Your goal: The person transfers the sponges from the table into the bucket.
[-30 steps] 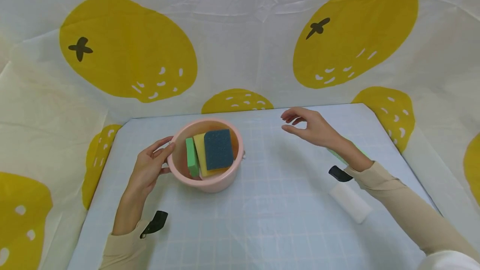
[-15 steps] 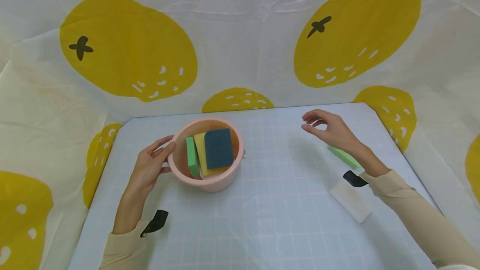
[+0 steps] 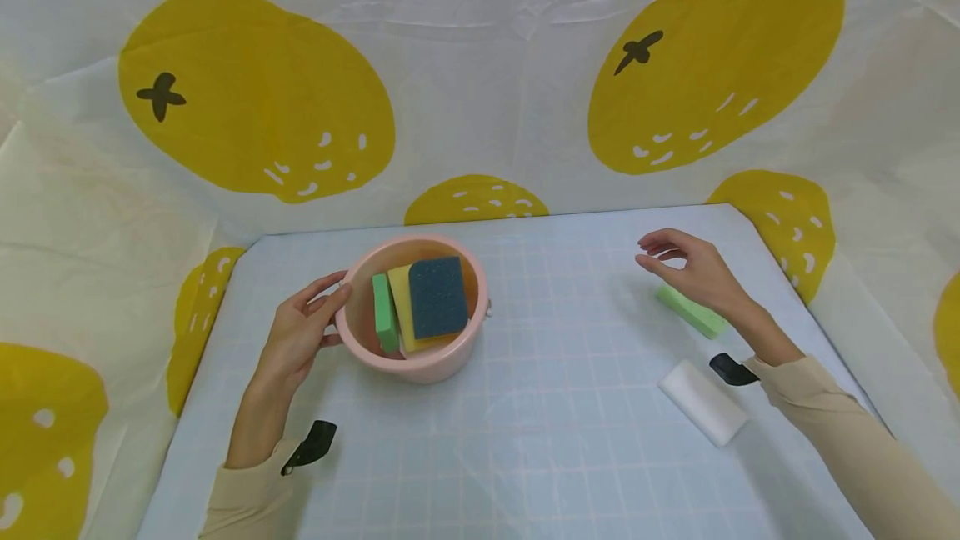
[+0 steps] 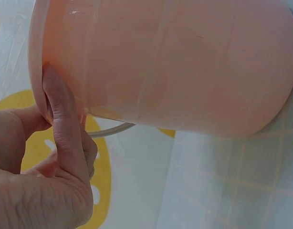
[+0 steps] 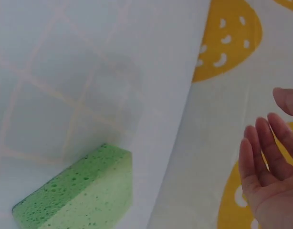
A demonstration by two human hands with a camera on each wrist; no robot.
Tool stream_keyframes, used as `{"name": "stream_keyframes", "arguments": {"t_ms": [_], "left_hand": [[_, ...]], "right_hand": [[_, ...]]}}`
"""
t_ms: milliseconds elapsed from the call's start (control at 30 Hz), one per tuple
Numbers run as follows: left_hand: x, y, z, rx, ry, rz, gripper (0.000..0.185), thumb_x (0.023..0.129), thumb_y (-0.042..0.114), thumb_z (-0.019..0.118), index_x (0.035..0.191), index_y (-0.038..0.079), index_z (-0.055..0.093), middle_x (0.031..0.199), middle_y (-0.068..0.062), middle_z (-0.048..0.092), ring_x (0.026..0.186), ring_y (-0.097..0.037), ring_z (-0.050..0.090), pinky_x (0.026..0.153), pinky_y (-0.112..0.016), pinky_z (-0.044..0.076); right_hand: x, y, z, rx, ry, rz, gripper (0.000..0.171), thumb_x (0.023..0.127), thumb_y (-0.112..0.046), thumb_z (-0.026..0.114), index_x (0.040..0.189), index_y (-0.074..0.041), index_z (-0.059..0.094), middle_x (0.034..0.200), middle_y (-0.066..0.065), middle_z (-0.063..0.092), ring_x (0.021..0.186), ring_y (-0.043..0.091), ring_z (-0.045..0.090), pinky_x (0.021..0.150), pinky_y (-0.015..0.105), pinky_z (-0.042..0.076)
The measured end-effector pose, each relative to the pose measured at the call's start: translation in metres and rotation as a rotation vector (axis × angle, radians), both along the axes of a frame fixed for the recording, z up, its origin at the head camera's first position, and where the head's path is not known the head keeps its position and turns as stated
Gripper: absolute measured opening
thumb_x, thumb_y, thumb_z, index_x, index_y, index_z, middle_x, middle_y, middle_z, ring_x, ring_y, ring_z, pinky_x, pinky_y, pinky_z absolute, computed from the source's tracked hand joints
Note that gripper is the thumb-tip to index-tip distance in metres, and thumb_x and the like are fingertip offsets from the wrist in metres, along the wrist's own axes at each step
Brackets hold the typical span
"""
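Observation:
A pink bucket (image 3: 442, 362) stands on the light blue gridded mat (image 3: 540, 440), holding a green sponge (image 3: 384, 312) and a yellow sponge with a dark blue top (image 3: 437, 297). My left hand (image 3: 303, 333) grips the bucket's left rim (image 4: 39, 57), thumb against the wall. My right hand (image 3: 690, 269) hovers with relaxed fingers and holds nothing, just above a loose green sponge (image 3: 692, 312) (image 5: 77, 195) lying on the mat at the right. A white sponge (image 3: 702, 402) lies nearer to me, beside my right wrist.
A white cloth with big yellow fruit prints (image 3: 255, 98) rises behind and around the mat. The mat's right edge (image 3: 780, 282) runs close to the green sponge. A thin wire handle (image 4: 108, 131) hangs on the bucket's side.
My right hand has moved to the right and slightly down, from the mat's middle to above the loose green sponge. The left hand and bucket have stayed still.

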State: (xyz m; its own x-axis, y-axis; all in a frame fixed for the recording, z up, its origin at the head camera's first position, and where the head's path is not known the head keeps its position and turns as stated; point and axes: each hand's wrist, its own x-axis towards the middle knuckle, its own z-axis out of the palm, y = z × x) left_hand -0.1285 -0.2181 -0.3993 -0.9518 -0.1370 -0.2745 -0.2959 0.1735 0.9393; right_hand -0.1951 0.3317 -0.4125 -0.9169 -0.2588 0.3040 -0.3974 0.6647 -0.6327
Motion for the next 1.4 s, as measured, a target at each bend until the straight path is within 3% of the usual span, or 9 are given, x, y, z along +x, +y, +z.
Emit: {"name": "stream_keyframes", "arguments": {"t_ms": [167, 267, 367, 500, 800, 933, 1033, 1067, 1400], "left_hand": [[-0.001, 0.0, -0.001, -0.003, -0.006, 0.005, 0.073, 0.093, 0.055, 0.07, 0.152, 0.019, 0.05, 0.118, 0.004, 0.069, 0.09, -0.008, 0.068, 0.071, -0.029, 0.062], [-0.001, 0.0, -0.001, -0.007, -0.008, 0.008, 0.073, 0.093, 0.055, 0.07, 0.153, 0.019, 0.05, 0.119, 0.004, 0.069, 0.09, -0.008, 0.068, 0.072, -0.029, 0.062], [-0.001, 0.0, -0.001, -0.012, -0.005, 0.008, 0.072, 0.093, 0.055, 0.07, 0.153, 0.019, 0.05, 0.117, 0.004, 0.07, 0.089, -0.008, 0.068, 0.072, -0.029, 0.062], [0.0, 0.0, -0.001, -0.014, 0.003, 0.007, 0.072, 0.094, 0.054, 0.07, 0.153, 0.019, 0.05, 0.115, 0.006, 0.07, 0.089, -0.007, 0.068, 0.071, -0.028, 0.062], [-0.001, -0.001, -0.003, 0.007, 0.015, 0.003, 0.071, 0.094, 0.052, 0.07, 0.152, 0.017, 0.05, 0.111, 0.009, 0.07, 0.087, -0.007, 0.068, 0.07, -0.028, 0.062], [-0.001, 0.0, -0.003, 0.015, 0.011, 0.004, 0.071, 0.094, 0.052, 0.071, 0.152, 0.017, 0.05, 0.11, 0.009, 0.071, 0.087, -0.007, 0.068, 0.07, -0.028, 0.062], [0.0, 0.0, -0.003, 0.017, 0.007, 0.007, 0.071, 0.094, 0.052, 0.071, 0.152, 0.017, 0.05, 0.11, 0.009, 0.071, 0.087, -0.007, 0.069, 0.07, -0.028, 0.062], [0.0, 0.0, -0.002, 0.018, 0.007, 0.006, 0.071, 0.094, 0.052, 0.071, 0.152, 0.017, 0.05, 0.11, 0.009, 0.071, 0.087, -0.007, 0.069, 0.07, -0.028, 0.062], [-0.001, -0.001, -0.004, 0.027, 0.006, 0.007, 0.072, 0.093, 0.052, 0.072, 0.152, 0.018, 0.05, 0.113, 0.008, 0.071, 0.088, -0.008, 0.069, 0.07, -0.029, 0.062]], "right_hand": [[0.006, 0.013, -0.005, 0.027, -0.051, -0.07, 0.033, 0.096, -0.019, 0.075, 0.124, -0.003, 0.066, 0.117, 0.016, 0.069, 0.102, 0.022, 0.062, 0.086, 0.0, 0.04], [0.007, 0.022, -0.011, 0.024, -0.059, -0.101, 0.034, 0.096, -0.018, 0.075, 0.124, -0.002, 0.065, 0.117, 0.016, 0.069, 0.101, 0.012, 0.061, 0.087, 0.002, 0.042], [0.009, 0.032, -0.016, 0.022, -0.068, -0.134, 0.035, 0.096, -0.02, 0.074, 0.125, -0.002, 0.065, 0.117, 0.018, 0.068, 0.102, 0.013, 0.061, 0.088, 0.005, 0.044], [0.011, 0.046, -0.024, 0.047, -0.096, -0.156, 0.042, 0.099, -0.025, 0.072, 0.13, 0.001, 0.062, 0.121, 0.023, 0.066, 0.108, 0.035, 0.061, 0.088, 0.003, 0.042], [0.018, 0.07, -0.041, 0.078, -0.136, -0.189, 0.048, 0.101, -0.028, 0.069, 0.134, 0.004, 0.057, 0.128, 0.028, 0.061, 0.114, 0.044, 0.057, 0.085, 0.005, 0.041], [0.019, 0.078, -0.047, 0.11, -0.185, -0.22, 0.053, 0.102, -0.03, 0.067, 0.137, 0.006, 0.054, 0.132, 0.031, 0.057, 0.118, 0.049, 0.053, 0.1, 0.034, 0.05], [0.019, 0.082, -0.052, 0.136, -0.233, -0.24, 0.058, 0.102, -0.032, 0.067, 0.14, 0.008, 0.051, 0.136, 0.034, 0.053, 0.12, 0.052, 0.05, 0.099, 0.065, 0.045], [0.019, 0.083, -0.053, 0.141, -0.25, -0.243, 0.059, 0.102, -0.032, 0.067, 0.14, 0.009, 0.049, 0.137, 0.035, 0.051, 0.12, 0.054, 0.049, 0.1, 0.069, 0.042], [0.021, 0.09, -0.059, 0.221, -0.364, -0.25, 0.067, 0.103, -0.038, 0.064, 0.14, 0.014, 0.047, 0.138, 0.04, 0.048, 0.12, 0.056, 0.048, 0.099, 0.07, 0.044]]}}
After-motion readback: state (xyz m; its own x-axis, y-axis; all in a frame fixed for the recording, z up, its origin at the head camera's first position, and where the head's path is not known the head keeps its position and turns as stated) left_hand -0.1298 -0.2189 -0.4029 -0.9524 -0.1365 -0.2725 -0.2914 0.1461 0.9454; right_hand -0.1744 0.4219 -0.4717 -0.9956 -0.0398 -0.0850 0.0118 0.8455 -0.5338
